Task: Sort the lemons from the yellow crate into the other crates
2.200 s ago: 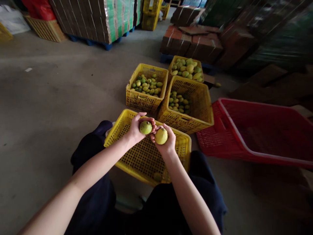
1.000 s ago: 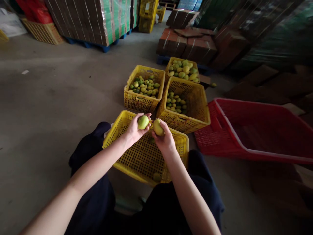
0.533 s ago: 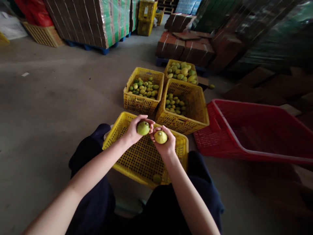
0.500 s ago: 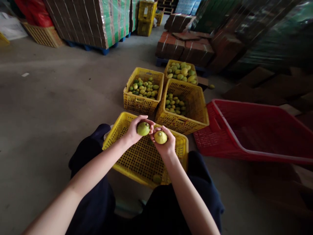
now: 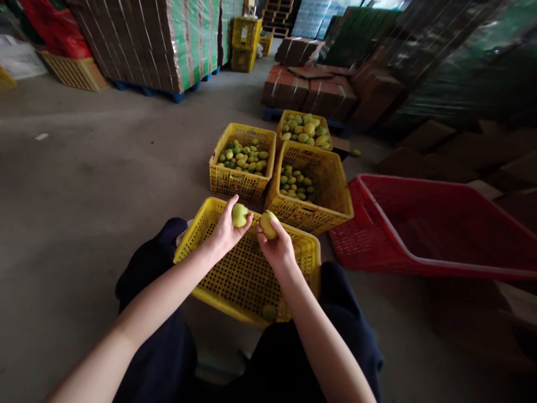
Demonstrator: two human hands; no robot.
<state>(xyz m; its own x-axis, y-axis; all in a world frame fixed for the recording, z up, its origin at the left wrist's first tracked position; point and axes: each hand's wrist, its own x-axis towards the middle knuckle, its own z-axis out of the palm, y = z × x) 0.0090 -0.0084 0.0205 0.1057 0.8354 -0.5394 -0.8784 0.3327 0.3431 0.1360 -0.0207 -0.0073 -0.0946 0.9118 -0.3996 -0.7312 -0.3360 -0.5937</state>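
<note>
A green-yellow lemon is held in my left hand, its fingers closed around it. My right hand grips a yellower lemon, thumb along its side. The two hands are a small gap apart, above a yellow plastic crate between my knees. In that crate, one green lemon lies near the front edge, and another is partly hidden behind my right hand.
Beyond stand three yellow crates with lemons: a left crate, a right crate and a far crate. To the right is a large red crate. Flattened cartons and a wrapped pallet stack stand farther back.
Both lemons have been turned in my fingers, so their ends no longer face me. My hands have drawn slightly apart, and the view has tipped up a little.
</note>
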